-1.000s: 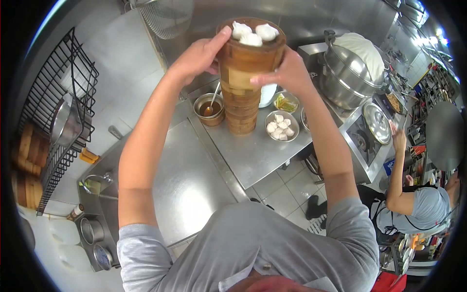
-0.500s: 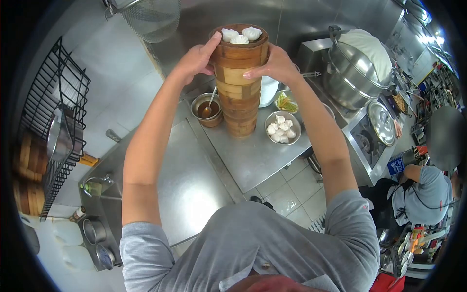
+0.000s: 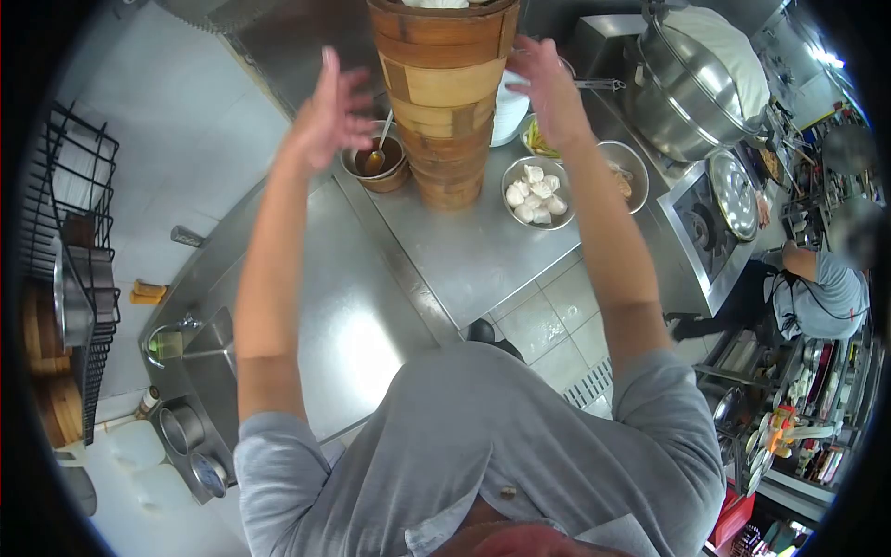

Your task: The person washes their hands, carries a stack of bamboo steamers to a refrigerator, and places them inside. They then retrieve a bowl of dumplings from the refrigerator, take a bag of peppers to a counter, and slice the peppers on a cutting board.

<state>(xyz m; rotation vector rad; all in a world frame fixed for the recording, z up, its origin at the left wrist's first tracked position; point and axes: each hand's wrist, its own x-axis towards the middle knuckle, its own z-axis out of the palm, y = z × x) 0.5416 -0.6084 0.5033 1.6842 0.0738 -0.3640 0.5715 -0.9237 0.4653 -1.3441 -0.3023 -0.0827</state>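
Observation:
A tall stack of bamboo steamers stands upright on the steel counter, its top cut off by the view's upper edge. White dumplings just show inside the top steamer. My left hand is off the stack on its left side, fingers spread, above a bowl of brown sauce with a spoon in it. To the right of the stack, my right hand is raised with its fingers apart, holding nothing. Below it sits a metal bowl of white pieces.
Another metal bowl and a large steel pot with a cloth stand at the right, near a stove burner. A wire rack hangs at the left above a sink. A co-worker stands far right.
Both my hands have let go of the steamer stack and moved apart from it, opening their fingers. The view has shifted, so the stack's top now leaves the frame.

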